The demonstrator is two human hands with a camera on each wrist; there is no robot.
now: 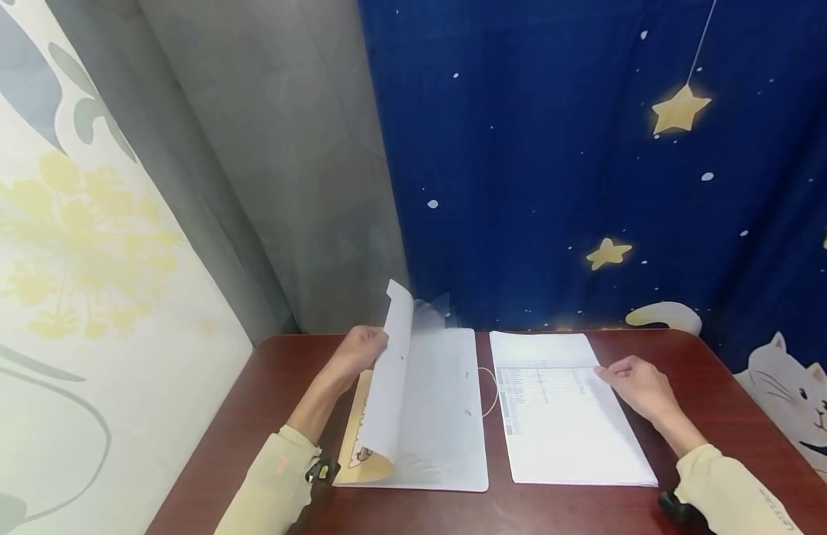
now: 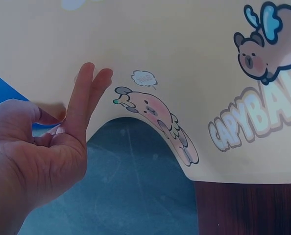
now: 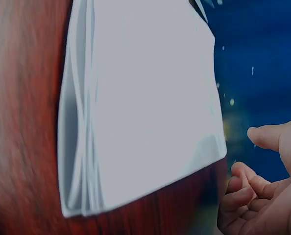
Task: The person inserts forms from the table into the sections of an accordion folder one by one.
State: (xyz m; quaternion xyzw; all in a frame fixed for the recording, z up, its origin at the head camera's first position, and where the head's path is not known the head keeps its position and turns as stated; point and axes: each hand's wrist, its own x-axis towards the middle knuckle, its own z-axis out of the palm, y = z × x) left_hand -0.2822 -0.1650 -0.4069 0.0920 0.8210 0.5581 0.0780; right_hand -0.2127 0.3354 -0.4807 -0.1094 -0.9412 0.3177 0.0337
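On the left of the table lies an open folder, its white inner face up. Its bendable cover, yellow with capybara drawings and lettering outside, stands curled up along the left. My left hand pinches the cover's edge; in the left wrist view two fingers extend straight over the printed side. To the right lies a stack of white paper, a printed table on its top sheet. My right hand is at the stack's right edge; in the right wrist view its thumb and fingers stand apart beside the paper.
A thin pale cord loops between folder and stack. Clear plastic sticks up behind the folder. The reddish-brown table ends at a grey curtain and a dark blue starry curtain. A patterned white panel stands at the left.
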